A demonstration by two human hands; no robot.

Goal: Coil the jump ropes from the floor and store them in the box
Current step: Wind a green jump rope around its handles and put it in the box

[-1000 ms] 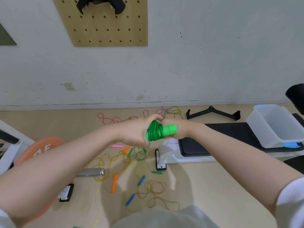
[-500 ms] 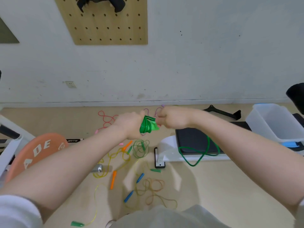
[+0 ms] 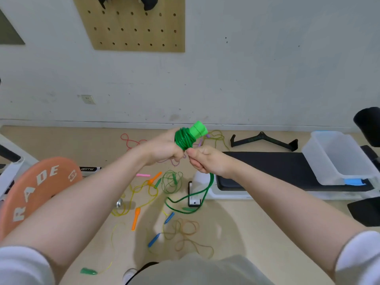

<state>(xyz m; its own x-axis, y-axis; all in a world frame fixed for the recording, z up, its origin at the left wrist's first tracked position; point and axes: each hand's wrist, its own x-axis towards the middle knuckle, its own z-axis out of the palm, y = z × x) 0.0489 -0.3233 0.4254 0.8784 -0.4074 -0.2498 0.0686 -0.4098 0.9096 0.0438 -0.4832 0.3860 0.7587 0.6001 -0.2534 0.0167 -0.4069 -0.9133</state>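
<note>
Left hand (image 3: 164, 148): curled round the lower part of the green handles, fingers clamped on them; the coil sits just above the fist, against thumb and forefinger.
Green jump rope (image 3: 184, 138): wound in tight turns round its paired bright green handles (image 3: 198, 129), which stick up and to the right out of the coil, held in the air in front of the wall.
Right hand (image 3: 207, 159): just beside the left, thumb and curled fingers pinching the green cord right below the coil; the fingers are together on the cord.
Loose tail (image 3: 197, 196): runs out of the bottom of the right hand, hangs down and loops out to the left below both hands.
Box (image 3: 337, 156): clear plastic, standing on the right end of the black bench surface (image 3: 267, 165), well apart from the hands.
Floor (image 3: 257, 233): an orange-handled yellow rope (image 3: 141, 198), a thin green rope (image 3: 171, 181), a blue-handled brownish rope (image 3: 181, 229), a red rope (image 3: 131, 139) near the wall, and a green handle (image 3: 88, 271) at the lower left.
Weight plate (image 3: 35, 192): orange, at the left.
</note>
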